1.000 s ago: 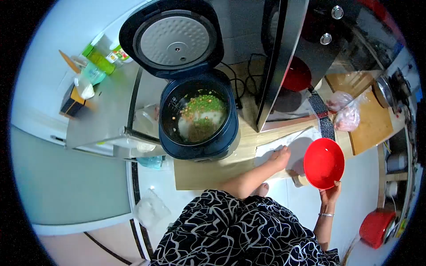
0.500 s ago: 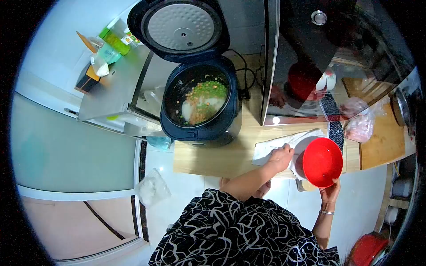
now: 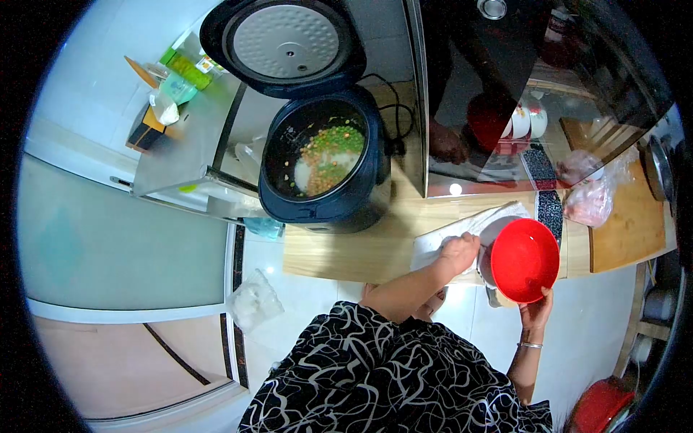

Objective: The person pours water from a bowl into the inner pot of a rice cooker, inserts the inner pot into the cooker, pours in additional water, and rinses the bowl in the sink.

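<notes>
In the head view, my right hand [image 3: 535,312] grips the lower rim of a red bowl [image 3: 525,261], tilted so that its inside faces me. The bowl's inside looks bare. My left hand [image 3: 460,252] is closed at the near edge of a white cloth [image 3: 433,249] just left of the bowl. Its fingers are curled on the cloth, and the fingertips are partly hidden. Farther left stands a dark rice cooker [image 3: 325,211] with its lid [image 3: 285,45] up. Inside its pot lie green peas, orange bits and white grains [image 3: 328,162].
A glossy dark cabinet [image 3: 498,94] rises behind the wooden counter [image 3: 325,263]. To the right are a plastic bag [image 3: 588,202] and a cutting board [image 3: 632,224]. A metal-topped unit [image 3: 191,144] stands left of the cooker. A clear bag [image 3: 256,299] lies on the floor.
The view has shifted slightly. My left hand stays on the cloth and my right hand still holds the red bowl, in nearly the same place.
</notes>
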A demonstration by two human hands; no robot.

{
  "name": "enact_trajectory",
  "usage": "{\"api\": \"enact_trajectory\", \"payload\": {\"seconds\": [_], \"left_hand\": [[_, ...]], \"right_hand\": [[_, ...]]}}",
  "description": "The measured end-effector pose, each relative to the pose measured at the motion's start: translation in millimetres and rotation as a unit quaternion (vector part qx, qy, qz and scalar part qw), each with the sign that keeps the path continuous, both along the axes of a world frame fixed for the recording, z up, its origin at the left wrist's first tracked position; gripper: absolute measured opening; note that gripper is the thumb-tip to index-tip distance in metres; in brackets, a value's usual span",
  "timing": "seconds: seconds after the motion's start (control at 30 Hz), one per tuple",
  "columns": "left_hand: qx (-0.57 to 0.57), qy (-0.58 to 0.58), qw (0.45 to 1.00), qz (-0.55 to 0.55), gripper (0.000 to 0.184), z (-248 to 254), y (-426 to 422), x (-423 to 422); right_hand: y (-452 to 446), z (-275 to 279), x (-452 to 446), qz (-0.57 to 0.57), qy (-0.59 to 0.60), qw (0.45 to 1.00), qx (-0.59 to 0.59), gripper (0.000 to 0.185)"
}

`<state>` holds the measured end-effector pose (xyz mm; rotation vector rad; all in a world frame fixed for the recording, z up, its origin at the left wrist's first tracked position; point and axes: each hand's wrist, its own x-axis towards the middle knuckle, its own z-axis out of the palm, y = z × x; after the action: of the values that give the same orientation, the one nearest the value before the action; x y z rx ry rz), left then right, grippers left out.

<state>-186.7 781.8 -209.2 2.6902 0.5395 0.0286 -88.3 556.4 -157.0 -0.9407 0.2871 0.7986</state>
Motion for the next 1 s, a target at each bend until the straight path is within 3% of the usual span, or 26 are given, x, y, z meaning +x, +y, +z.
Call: {"api": "enact_trajectory", "payload": {"seconds": [0.47,0.63,0.73,0.8,0.83,0.87,0.9,0.93,1.0], "left_hand": [[0.061,-0.009,0.998,-0.022,0.014,17.5,-5.9,-12.0],[-0.111,-0.03,0.992,-0.052,0.032,36.0,7.9,-29.5],[-0.146,-0.065,0.985,-0.071,0.034,29.8,14.2,-39.9],[-0.117,-0.157,0.976,-0.098,0.028,15.8,16.4,-42.3],[-0.308,-0.083,0.948,-0.012,0.025,33.1,20.3,-39.5],[-0.479,0.018,0.875,0.071,0.023,51.9,23.4,-36.4],[-0.382,0.018,0.923,0.046,0.021,27.1,31.8,-35.3],[-0.397,0.001,0.917,0.041,0.017,18.6,39.7,-36.8],[-0.125,-0.087,0.982,-0.11,0.009,-12.5,58.1,-38.4]], "right_hand": [[1.5,-3.8,-2.8,-0.019,-0.003,1.0,-0.003,0.046],[0.5,-0.2,-9.2,-0.024,-0.012,1.0,-0.004,0.047],[4.7,18.2,-23.2,-0.055,-0.017,0.998,0.017,0.046],[10.7,39.4,-40.8,-0.095,-0.066,0.993,0.039,0.044],[9.6,46.5,-51.4,-0.11,-0.062,0.991,0.037,0.044],[4.4,50.3,-60.5,-0.129,-0.058,0.989,0.03,0.045],[1.8,52.7,-68.9,-0.155,-0.042,0.987,0.01,0.045],[0.0,56.0,-75.0,-0.18,-0.026,0.983,-0.006,0.045],[-5.2,52.7,-70.9,-0.164,-0.048,0.982,0.079,0.042]]}}
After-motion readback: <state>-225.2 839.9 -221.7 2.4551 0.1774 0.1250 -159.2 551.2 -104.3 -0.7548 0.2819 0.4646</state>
